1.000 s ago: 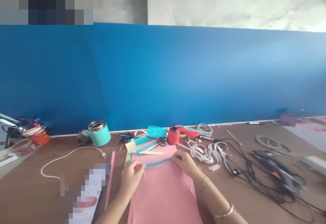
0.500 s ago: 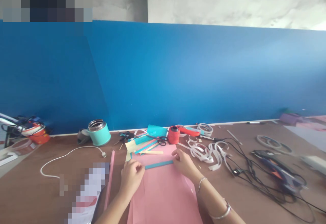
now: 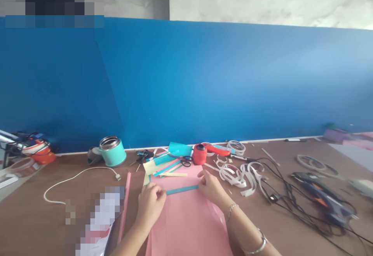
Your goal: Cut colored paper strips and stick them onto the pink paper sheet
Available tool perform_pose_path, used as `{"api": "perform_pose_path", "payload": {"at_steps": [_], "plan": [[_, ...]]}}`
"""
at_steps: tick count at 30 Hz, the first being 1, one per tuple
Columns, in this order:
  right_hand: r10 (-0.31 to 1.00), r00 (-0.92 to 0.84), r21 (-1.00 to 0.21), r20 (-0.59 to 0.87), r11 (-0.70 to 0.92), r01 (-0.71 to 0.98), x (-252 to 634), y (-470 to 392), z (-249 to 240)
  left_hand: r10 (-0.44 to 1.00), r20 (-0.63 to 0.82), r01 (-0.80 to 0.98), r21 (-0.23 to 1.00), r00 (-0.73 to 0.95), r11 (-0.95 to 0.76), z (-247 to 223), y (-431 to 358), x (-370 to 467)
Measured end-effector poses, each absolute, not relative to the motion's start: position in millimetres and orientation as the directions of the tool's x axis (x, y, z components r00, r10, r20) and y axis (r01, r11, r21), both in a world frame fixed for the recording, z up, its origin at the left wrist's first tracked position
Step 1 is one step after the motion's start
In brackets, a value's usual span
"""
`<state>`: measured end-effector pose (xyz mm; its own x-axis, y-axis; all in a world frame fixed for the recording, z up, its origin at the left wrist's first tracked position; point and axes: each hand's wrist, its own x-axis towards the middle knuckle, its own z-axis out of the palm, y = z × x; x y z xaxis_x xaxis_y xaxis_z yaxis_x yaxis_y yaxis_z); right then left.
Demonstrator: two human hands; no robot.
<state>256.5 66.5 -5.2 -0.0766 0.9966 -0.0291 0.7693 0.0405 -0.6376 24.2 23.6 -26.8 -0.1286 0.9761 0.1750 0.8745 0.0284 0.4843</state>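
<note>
A narrow blue strip (image 3: pixel 183 189) lies crosswise over the pink sheets (image 3: pixel 192 221) in the lower middle. At its left end my left hand (image 3: pixel 151 199) is closed, thumb and fingers pinching the strip. My right hand (image 3: pixel 209 185) pinches the opposite end, its wrist resting over the right side of the pink paper. Between the hands the strip looks straight. Just beyond the sheets are loose blue and cream strips (image 3: pixel 166 166), scissors (image 3: pixel 186 161) with dark handles and a red round object (image 3: pixel 199 155).
A turquoise cup (image 3: pixel 114 153) and white cable (image 3: pixel 75 176) are at left, near a thin pink strip (image 3: pixel 124 205). White curled strips (image 3: pixel 233 174), black cables (image 3: pixel 287 194) and a dark blue tool (image 3: pixel 326 199) lie at right. A blue partition (image 3: pixel 204 85) stands behind.
The view has shifted slightly. Both hands keep their hold on the blue strip, with hardly any movement relative to the pink paper.
</note>
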Motion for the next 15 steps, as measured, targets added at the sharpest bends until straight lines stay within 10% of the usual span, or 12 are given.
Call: {"api": "perform_pose_path", "payload": {"at_steps": [15], "plan": [[0.997, -0.058, -0.672, -0.04, 0.016, 0.74, 256.7, 68.4, -6.0, 0.981, 0.159, 0.892, 0.451, -0.107, 0.024, -24.1, 23.2, 25.6]]}}
